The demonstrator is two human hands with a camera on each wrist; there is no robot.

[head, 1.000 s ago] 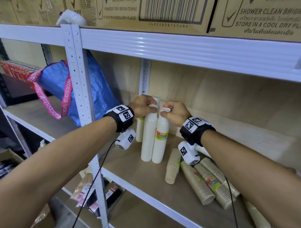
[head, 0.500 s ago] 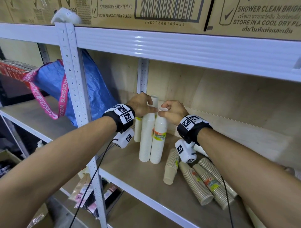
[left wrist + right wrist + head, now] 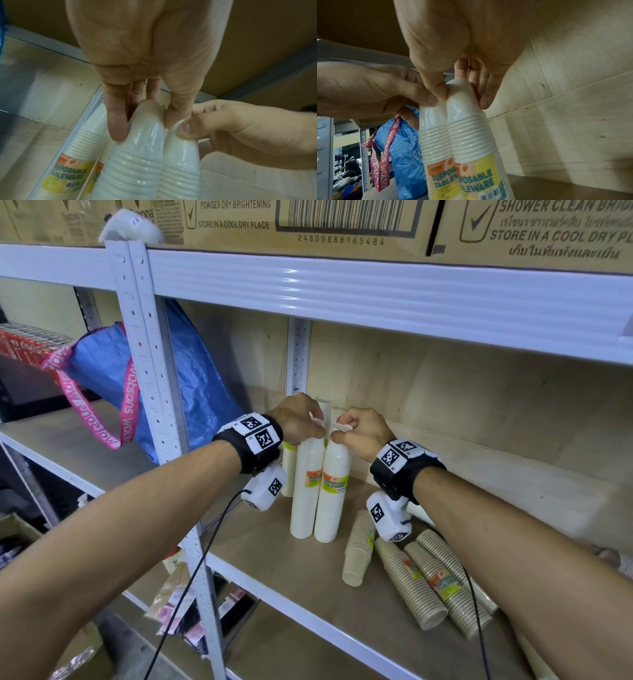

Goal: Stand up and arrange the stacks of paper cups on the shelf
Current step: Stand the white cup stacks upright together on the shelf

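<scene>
The top of one white cup stack (image 3: 305, 484) is being pinched by the left hand (image 3: 297, 419), and the top of its neighbour (image 3: 331, 491) by the right hand (image 3: 363, 432) — both are being held upright, touching, on the shelf (image 3: 260, 546). More white stacks are standing behind. Judged roughly half done — the brown stacks (image 3: 428, 580) are lying tipped nearby, waiting to be stood up.

I see glossy clear plastic wrap over the ribbed white cup stacks (image 3: 320, 491). The brown cup stacks (image 3: 421, 580) to the right look matt, papery. The shelf board (image 3: 274, 553) is pale matt wood, its upright (image 3: 154, 364) glossy white-painted metal; the blue bag (image 3: 191, 378) is woven plastic.
</scene>
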